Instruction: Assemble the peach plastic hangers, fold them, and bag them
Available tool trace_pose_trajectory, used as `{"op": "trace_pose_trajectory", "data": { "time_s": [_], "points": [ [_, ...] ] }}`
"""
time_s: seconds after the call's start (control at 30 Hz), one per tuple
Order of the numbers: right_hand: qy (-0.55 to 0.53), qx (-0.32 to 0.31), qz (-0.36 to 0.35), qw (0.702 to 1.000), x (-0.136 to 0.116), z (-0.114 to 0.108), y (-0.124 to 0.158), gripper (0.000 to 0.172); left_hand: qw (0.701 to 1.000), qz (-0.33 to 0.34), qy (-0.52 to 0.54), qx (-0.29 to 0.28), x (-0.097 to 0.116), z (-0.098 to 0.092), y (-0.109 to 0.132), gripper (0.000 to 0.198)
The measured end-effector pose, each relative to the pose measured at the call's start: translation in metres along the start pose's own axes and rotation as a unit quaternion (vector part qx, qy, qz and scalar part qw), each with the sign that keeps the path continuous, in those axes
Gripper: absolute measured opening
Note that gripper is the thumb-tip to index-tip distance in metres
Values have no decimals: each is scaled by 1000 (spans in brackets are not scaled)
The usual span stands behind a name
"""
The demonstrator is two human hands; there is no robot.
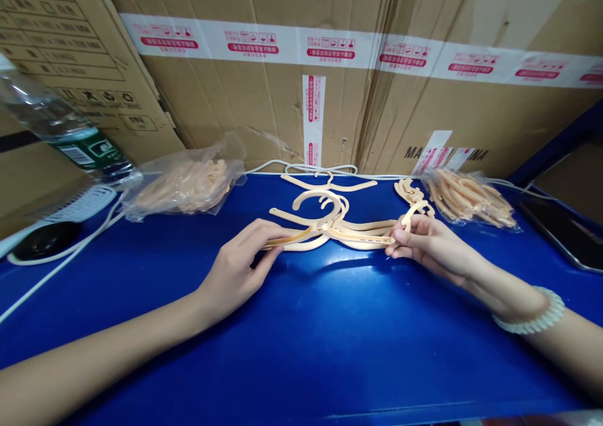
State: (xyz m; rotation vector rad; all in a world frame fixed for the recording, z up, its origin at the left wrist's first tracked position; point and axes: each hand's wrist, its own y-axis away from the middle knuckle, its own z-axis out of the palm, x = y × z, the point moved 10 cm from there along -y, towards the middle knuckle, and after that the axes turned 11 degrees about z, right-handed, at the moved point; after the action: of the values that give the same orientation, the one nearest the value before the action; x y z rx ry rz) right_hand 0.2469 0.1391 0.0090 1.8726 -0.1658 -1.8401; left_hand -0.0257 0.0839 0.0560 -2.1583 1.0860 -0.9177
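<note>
A small stack of cream plastic hangers (pixel 330 231) lies flat on the blue table (pixel 301 338), hooks pointing away from me. My left hand (pixel 240 269) pinches the stack's left ends between thumb and fingers. My right hand (pixel 428 244) grips the right ends, and a small cream hook piece (pixel 414 211) rises from its fingers. One more hanger (pixel 330 184) lies alone behind the stack.
Clear bags of cream parts lie at the back left (pixel 188 184) and back right (pixel 471 200), with loose hooks (pixel 407 190) beside the right one. Cardboard boxes (pixel 301 87) wall the back. A plastic bottle (pixel 66 131), white cables (pixel 61 256) and a dark tablet (pixel 565 231) sit at the sides.
</note>
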Motion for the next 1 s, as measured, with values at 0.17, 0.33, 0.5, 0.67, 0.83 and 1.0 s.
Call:
{"op": "trace_pose_trajectory", "data": {
  "time_s": [0.17, 0.33, 0.5, 0.67, 0.83, 1.0],
  "points": [
    [47, 46, -53, 996, -8, 0, 5, 44, 1000, -3, 20, -13, 0, 3, 1, 26],
    [74, 79, -101, 989, -16, -1, 10, 42, 1000, -1, 22, -22, 3, 6, 2, 27],
    [14, 60, -130, 990, -28, 0, 17, 30, 998, -49, 33, -13, -3, 4, 2, 22],
    [-15, 92, -171, 981, -54, -27, 25, 22, 998, -53, 28, -12, -2, 1, 0, 20],
    [41, 118, -165, 978, -75, -68, 31, 29, 999, 17, -12, -28, 7, -1, -2, 25],
    [282, 74, -125, 948, -80, -73, 31, 25, 993, 78, -53, -75, 11, 4, -1, 24]
  ]
}}
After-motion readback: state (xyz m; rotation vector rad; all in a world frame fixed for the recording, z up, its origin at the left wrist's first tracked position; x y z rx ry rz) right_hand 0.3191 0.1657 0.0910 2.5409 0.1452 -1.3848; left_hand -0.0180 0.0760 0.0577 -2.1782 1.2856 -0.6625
